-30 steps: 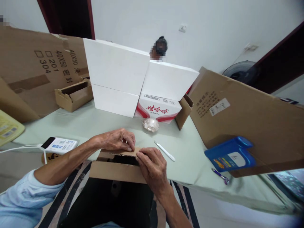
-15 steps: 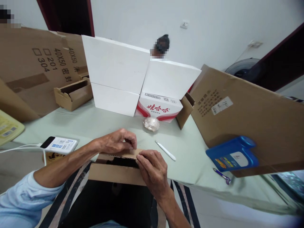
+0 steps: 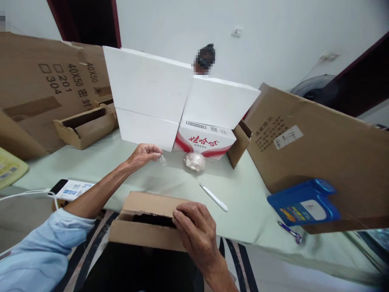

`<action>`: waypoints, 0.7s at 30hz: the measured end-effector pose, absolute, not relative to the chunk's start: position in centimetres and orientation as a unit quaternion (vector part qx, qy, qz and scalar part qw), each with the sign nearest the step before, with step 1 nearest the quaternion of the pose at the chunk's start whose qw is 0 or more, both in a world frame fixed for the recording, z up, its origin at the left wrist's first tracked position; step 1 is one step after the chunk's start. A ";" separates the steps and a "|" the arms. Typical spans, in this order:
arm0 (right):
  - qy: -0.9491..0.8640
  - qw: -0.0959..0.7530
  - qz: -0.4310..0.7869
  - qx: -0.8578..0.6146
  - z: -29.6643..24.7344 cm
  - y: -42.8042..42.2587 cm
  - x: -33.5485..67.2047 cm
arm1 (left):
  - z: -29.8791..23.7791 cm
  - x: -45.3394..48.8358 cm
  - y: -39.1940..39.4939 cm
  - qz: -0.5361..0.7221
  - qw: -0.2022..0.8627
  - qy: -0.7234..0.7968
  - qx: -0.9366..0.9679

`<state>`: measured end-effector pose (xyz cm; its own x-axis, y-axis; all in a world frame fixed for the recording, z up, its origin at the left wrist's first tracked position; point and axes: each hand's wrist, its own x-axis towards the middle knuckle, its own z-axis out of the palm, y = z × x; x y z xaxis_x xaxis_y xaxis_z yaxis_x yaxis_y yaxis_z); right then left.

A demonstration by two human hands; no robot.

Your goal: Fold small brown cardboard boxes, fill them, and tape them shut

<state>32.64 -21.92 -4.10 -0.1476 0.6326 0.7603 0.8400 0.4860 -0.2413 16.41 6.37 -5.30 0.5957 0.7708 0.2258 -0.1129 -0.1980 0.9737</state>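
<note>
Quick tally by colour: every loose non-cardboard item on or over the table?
White: 2 (craft knife, cabled device)
Blue: 1 (bottle)
Purple: 1 (pen-like tool)
Yellow: 1 (packet)
Clear: 2 (wad, scrap in left grip)
Total: 7

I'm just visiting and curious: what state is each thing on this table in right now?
Left hand: raised, fingers pinched on small clear piece.
Right hand: resting on cardboard box.
Cardboard box: top flap ajar, dark gap showing.
Knife: lying flat, untouched.
Blue bottle: lying on its side.
Phone: cable attached.
Red-and-white box: flaps up, open.
</note>
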 end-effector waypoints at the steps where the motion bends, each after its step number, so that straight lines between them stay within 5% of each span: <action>1: -0.748 0.429 -0.120 -0.492 -4.1 -21.9 32.7 | -6.3 17.0 7.1 0.371 0.580 0.249 0.682; 21: -0.731 0.448 -0.141 -0.496 -5.2 -22.1 34.3 | -16.4 39.6 14.2 0.264 0.424 0.186 0.846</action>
<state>34.27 -22.06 -5.23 -0.1083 0.5984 0.7939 0.8506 0.4691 -0.2376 39.64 14.15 -16.43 0.7917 0.5381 0.2891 0.0904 -0.5712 0.8158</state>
